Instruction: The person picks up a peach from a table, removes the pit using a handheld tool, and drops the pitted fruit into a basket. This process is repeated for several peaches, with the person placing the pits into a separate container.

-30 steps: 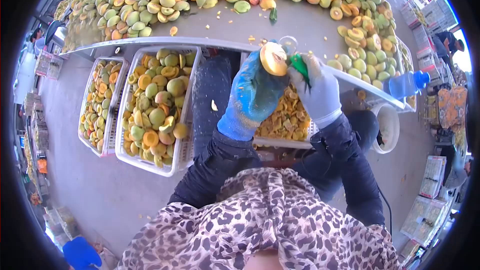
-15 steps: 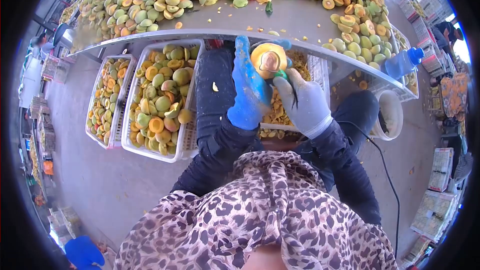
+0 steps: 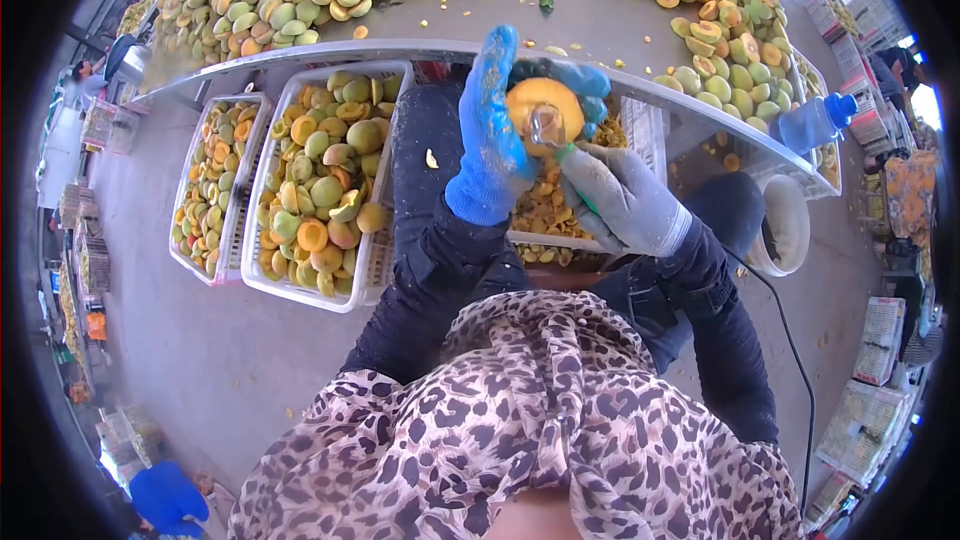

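Observation:
My left hand [image 3: 488,145], in a blue rubber-coated glove, cups a peach half [image 3: 543,100] with its yellow cut face turned up. The grey-gloved right hand [image 3: 628,198] is closed around the green handle of a pitting tool [image 3: 588,190]. The tool's metal end rests at the middle of the cut face, where it covers part of the centre. Beneath both hands, a white crate [image 3: 640,145] contains yellow-brown peach scraps [image 3: 545,205].
A metal table [image 3: 590,25] ahead carries heaps of peach halves. Two white crates of peaches [image 3: 325,180] stand on the floor at left. At right are a water bottle [image 3: 815,125], a white bucket [image 3: 788,230] and a black cable [image 3: 785,340].
The tool's metal end now shows at the centre of the peach half, where the pit was visible before. My right hand has turned, exposing more of the green handle.

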A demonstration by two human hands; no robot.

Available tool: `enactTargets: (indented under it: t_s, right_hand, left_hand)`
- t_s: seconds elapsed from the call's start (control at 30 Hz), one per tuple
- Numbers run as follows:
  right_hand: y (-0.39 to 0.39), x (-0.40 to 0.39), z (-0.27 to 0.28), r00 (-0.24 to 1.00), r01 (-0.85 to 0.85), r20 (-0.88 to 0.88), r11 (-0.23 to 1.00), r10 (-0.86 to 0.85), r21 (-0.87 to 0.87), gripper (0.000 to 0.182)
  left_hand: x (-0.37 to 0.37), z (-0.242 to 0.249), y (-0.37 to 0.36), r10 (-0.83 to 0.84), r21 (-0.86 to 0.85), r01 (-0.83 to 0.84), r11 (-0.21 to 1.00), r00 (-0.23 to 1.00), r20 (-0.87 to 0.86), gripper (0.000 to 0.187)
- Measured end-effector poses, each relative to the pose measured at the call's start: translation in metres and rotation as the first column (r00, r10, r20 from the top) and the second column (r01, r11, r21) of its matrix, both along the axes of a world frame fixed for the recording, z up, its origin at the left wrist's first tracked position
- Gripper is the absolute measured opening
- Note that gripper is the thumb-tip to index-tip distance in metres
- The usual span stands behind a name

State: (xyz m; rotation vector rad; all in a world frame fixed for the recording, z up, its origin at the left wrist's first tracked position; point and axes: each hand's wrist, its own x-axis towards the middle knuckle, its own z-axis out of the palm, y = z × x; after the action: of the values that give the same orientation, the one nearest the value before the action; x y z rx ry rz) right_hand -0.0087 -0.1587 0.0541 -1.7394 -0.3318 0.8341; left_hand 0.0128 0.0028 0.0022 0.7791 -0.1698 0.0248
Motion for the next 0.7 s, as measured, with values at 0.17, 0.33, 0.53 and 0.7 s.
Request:
enactTargets:
  t_s: [0.17,0.33,0.53,0.7]
  right_hand:
    - [0.002,0.003,-0.012,0.97,0.068,0.231,0.996,-0.077,0.05,0.041]
    - [-0.004,-0.002,-0.006,0.958,0.129,-0.276,0.979,-0.082,0.155,0.045]
    - [-0.014,0.007,-0.043,0.649,0.24,-0.68,0.756,0.341,0.609,0.054]
    - [-0.028,-0.001,-0.061,0.683,0.326,-0.64,0.638,0.351,0.698,0.053]
  left_hand:
    - [0.014,-0.012,-0.011,0.387,0.539,-0.414,0.733,0.906,0.169,0.061]
    - [0.013,0.016,-0.01,0.054,0.089,-0.067,0.994,0.988,0.143,0.051]
    - [0.014,0.01,-0.037,0.139,-0.172,-0.176,0.969,0.968,-0.207,0.051]
    - [0.029,-0.022,-0.018,0.097,-0.216,-0.185,0.959,0.927,-0.363,0.05]
